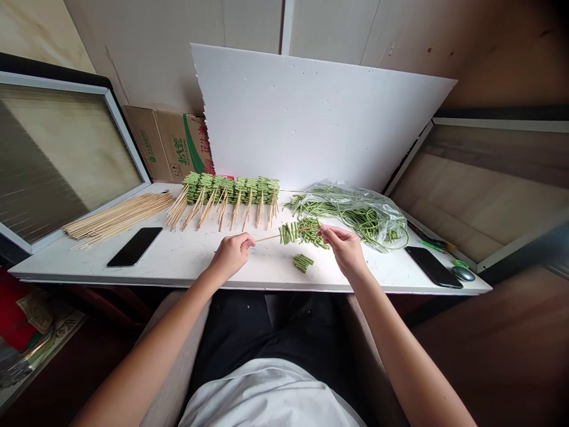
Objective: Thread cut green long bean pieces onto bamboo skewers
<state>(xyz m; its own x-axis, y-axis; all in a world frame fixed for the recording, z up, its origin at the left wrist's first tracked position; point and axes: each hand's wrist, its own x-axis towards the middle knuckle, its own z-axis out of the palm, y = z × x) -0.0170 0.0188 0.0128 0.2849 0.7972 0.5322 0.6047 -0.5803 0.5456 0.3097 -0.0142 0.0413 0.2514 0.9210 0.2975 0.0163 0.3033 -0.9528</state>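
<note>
My left hand point(232, 255) is closed on one end of a thin wooden skewer point(268, 238). Several cut green bean pieces point(288, 233) are threaded side by side on it. At the skewer's other end my right hand point(344, 246) pinches with thumb and fingers; whether a bean piece is between them is too small to tell. Behind the threaded pieces lies a pile of cut beans point(313, 232). A small group of cut pieces point(303, 262) rests on the white table point(262, 270) below the skewer.
Stacked bean skewers point(231, 191) stand at the back, left of a plastic bag of long beans point(355, 207). Loose skewers point(120, 216) and a phone point(136, 246) lie at left. Another phone point(433, 267) and a round dark object point(463, 273) are at right. A white board point(320, 118) leans behind.
</note>
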